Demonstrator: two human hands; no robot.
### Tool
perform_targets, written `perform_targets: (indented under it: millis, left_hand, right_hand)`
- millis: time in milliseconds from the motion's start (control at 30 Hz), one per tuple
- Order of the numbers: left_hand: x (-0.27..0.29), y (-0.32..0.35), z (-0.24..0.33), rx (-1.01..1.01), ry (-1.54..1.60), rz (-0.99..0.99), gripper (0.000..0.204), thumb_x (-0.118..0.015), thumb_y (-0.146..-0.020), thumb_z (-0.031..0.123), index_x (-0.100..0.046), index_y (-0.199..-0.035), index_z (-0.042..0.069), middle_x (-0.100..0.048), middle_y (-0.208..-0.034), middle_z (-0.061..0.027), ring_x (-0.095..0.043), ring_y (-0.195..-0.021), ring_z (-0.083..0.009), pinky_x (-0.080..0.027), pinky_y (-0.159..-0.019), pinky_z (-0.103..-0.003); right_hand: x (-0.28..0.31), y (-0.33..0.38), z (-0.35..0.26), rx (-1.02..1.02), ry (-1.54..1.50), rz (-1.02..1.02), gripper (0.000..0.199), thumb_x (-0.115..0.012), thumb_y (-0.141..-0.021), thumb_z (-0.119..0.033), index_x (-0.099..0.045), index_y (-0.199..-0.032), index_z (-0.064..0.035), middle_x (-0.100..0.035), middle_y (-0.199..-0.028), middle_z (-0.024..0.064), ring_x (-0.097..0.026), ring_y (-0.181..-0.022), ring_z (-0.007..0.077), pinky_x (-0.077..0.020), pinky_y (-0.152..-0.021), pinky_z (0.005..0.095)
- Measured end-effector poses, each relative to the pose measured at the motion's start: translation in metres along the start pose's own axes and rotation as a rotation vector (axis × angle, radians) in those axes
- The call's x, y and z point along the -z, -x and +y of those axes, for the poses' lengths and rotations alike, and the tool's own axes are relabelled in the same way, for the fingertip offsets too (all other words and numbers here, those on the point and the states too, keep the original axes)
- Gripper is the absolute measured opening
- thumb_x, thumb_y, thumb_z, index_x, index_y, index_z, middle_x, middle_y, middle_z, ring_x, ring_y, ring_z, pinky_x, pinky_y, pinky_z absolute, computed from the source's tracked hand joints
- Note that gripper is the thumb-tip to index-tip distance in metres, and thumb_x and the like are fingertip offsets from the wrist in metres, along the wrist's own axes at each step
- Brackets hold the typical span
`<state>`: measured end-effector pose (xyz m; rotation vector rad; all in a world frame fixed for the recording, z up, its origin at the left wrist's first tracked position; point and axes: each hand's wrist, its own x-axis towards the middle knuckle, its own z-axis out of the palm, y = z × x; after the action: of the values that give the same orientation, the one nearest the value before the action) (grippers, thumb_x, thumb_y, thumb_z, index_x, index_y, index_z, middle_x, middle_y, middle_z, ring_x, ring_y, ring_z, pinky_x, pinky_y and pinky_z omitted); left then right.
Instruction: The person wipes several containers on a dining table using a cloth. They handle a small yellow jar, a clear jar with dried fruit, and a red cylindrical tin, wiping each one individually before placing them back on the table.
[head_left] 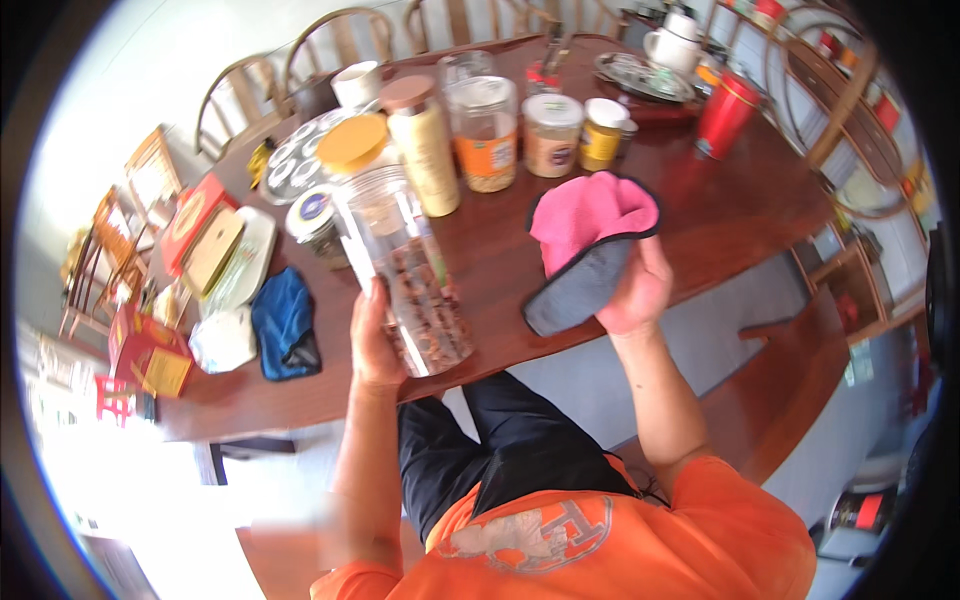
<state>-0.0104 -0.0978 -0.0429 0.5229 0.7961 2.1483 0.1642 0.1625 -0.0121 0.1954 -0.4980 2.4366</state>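
My left hand [374, 342] is wrapped round the side of a tall clear jar [405, 260], partly filled with reddish-brown pieces. The jar tilts slightly at the table's near edge. An orange-yellow lid [352, 143] shows just behind its top; I cannot tell whether it belongs to this jar. In my right hand [640, 288] is a cloth [597, 222], pink on one side and grey on the other, with dark edging. It is bunched up above the table, and some of my fingers are hidden behind it.
On the dark red table [715, 215] stand a cream bottle [424, 150], an orange-labelled jar [486, 140], smaller jars and a red canister [728, 115]. A blue cloth [286, 322] lies left, beside a white tray [250, 255]. Wooden chairs [240, 100] line the far side.
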Motion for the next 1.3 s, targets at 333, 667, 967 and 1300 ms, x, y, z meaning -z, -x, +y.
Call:
perform_targets:
  millis: [333, 667, 967, 1300]
  left_hand:
    - [-0.02, 0.026, -0.008, 0.15, 0.529, -0.04, 0.088, -0.044, -0.102, 0.08, -0.055, -0.151, 0.008, -0.066, -0.141, -0.0164, -0.067, -0.124, -0.0337, -0.055, -0.109, -0.049]
    - [-0.011, 0.037, -0.026, -0.221, -0.284, 0.299, 0.063, -0.033, -0.118, 0.045, -0.034, -0.167, 0.005, -0.045, -0.165, -0.0157, -0.048, -0.15, -0.0288, -0.041, -0.125, -0.044]
    - [-0.017, 0.026, -0.028, -0.208, -0.129, 0.401, 0.057, -0.054, -0.112, 0.046, -0.063, -0.138, -0.003, -0.072, -0.124, -0.0084, -0.069, -0.104, -0.0143, -0.058, -0.09, -0.031]
    - [-0.035, 0.032, -0.011, -0.209, 0.19, 0.296, 0.065, -0.044, -0.114, 0.055, -0.056, -0.149, 0.002, -0.07, -0.131, -0.0117, -0.07, -0.115, -0.021, -0.056, -0.103, -0.038]
  right_hand:
    - [-0.065, 0.064, 0.1, 0.32, 1.878, -1.136, 0.067, -0.066, -0.1, -0.046, -0.057, -0.155, -0.0089, -0.038, -0.172, 0.0144, -0.021, -0.161, 0.0507, -0.0204, -0.127, 0.0663]
    - [-0.1, 0.01, 0.125, 0.34, 1.97, -1.058, 0.064, -0.067, -0.098, -0.027, -0.053, -0.152, 0.005, -0.031, -0.173, 0.0221, -0.018, -0.161, 0.052, -0.0203, -0.128, 0.0646]
    - [-0.075, -0.061, 0.154, 0.203, 1.434, -0.757, 0.061, -0.063, -0.108, -0.021, -0.045, -0.163, -0.0013, -0.025, -0.177, 0.0211, -0.021, -0.164, 0.039, -0.018, -0.132, 0.0447]
    - [-0.036, -0.009, 0.148, -0.455, 0.659, -0.313, 0.061, -0.039, -0.119, -0.042, -0.043, -0.16, 0.0018, -0.06, -0.151, 0.0116, -0.059, -0.135, 0.0162, -0.0445, -0.118, 0.0332]
